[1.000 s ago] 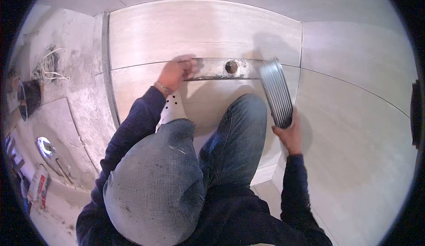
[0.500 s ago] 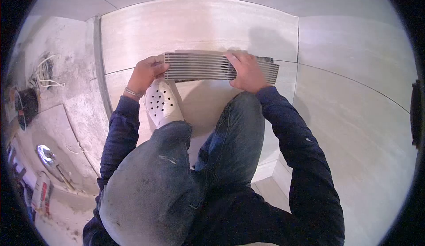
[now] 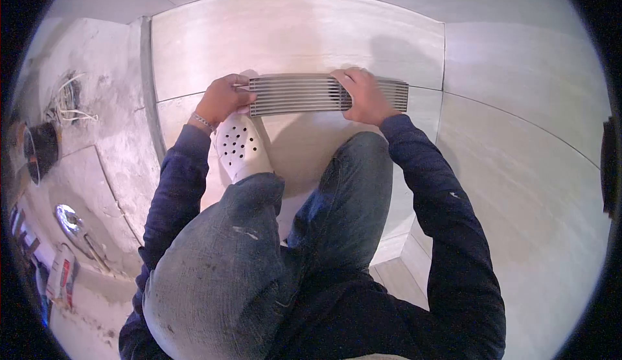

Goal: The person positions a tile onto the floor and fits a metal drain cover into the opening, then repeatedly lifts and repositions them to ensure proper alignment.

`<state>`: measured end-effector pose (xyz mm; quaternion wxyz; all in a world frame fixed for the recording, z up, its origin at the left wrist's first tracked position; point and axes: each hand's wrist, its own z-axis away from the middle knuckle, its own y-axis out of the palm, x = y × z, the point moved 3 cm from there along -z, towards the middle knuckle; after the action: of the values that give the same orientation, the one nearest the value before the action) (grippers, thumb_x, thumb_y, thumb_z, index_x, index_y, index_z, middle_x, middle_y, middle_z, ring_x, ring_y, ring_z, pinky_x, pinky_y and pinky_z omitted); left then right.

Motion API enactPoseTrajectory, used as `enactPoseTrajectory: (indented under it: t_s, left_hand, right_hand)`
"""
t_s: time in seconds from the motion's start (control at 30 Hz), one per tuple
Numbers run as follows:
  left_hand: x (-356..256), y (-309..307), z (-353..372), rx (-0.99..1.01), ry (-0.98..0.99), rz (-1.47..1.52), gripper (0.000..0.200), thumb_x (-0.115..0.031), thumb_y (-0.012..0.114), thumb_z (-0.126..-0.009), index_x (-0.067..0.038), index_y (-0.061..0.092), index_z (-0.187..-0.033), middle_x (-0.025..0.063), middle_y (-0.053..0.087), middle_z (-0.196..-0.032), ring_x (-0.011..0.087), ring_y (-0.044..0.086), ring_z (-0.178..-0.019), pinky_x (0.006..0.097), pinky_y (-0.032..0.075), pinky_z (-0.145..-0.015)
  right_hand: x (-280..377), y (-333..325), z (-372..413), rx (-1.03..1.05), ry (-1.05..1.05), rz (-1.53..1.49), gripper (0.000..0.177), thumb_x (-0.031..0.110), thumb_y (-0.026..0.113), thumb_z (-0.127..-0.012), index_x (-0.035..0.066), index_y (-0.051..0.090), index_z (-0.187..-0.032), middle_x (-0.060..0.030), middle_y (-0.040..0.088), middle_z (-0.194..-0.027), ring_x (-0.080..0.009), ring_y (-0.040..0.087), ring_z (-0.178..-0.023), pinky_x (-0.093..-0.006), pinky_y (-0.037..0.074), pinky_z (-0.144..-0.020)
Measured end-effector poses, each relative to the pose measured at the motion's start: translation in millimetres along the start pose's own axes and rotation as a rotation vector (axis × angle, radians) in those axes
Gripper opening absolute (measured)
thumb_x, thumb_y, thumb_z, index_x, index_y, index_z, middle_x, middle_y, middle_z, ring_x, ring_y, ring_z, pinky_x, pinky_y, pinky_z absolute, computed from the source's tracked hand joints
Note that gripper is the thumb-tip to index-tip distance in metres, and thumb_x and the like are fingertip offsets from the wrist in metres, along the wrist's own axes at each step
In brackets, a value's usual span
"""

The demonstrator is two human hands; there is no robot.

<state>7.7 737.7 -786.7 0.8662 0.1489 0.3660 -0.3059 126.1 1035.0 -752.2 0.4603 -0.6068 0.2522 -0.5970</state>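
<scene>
A long metal drain grate (image 3: 298, 95) with parallel slats lies level over the pale floor tiles, just beyond my shoe. Its left end is pinched between the thumb and fingers of my left hand (image 3: 225, 98). My right hand (image 3: 367, 99) grips it across the width towards the right end, thumb on the near side and fingers over the far edge. What lies directly under the grate is hidden.
My white clog (image 3: 241, 146) stands close below the grate's left part. Large tiles (image 3: 518, 152) cover the right side. Bare plaster with loose wires (image 3: 78, 115), a black pipe opening (image 3: 40, 152) and a chrome fitting (image 3: 68, 219) are on the left.
The grate's right end has swung slightly away from me, so it now lines up with the dark edge that showed behind it. Both hands still hold it.
</scene>
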Motion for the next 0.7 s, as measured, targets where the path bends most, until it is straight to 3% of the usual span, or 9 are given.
enactPoseTrajectory:
  t_s: [0.13, 0.3, 0.7]
  left_hand:
    - [-4, 3, -2, 0.066, 0.071, -0.013, 0.040, -0.005, 0.072, -0.079, 0.008, 0.057, -0.114, 0.0141, 0.068, -0.089, 0.0145, 0.066, -0.075, 0.0234, 0.055, -0.061]
    - [0, 3, -4, 0.074, -0.018, -0.048, 0.048, -0.002, 0.074, -0.077, 0.007, 0.053, -0.120, 0.0149, 0.069, -0.084, 0.0138, 0.066, -0.069, 0.0240, 0.054, -0.059]
    - [-4, 7, 1, 0.052, -0.078, -0.061, 0.043, 0.001, 0.072, -0.076, 0.006, 0.057, -0.116, 0.0120, 0.069, -0.081, 0.0135, 0.065, -0.064, 0.0251, 0.055, -0.056]
  right_hand:
    - [0, -2, 2, -0.015, -0.009, 0.005, 0.074, 0.012, 0.073, -0.056, 0.006, 0.051, -0.127, -0.0175, 0.055, -0.116, -0.0343, 0.051, -0.110, -0.0439, 0.038, -0.098]
    - [1, -4, 4, -0.008, -0.025, 0.016, 0.078, 0.011, 0.075, -0.056, 0.007, 0.049, -0.130, -0.0172, 0.053, -0.118, -0.0352, 0.049, -0.112, -0.0436, 0.039, -0.097]
    - [-3, 0, 5, -0.015, -0.055, 0.026, 0.078, 0.008, 0.072, -0.055, 0.005, 0.049, -0.129, -0.0178, 0.054, -0.117, -0.0355, 0.051, -0.110, -0.0438, 0.040, -0.096]
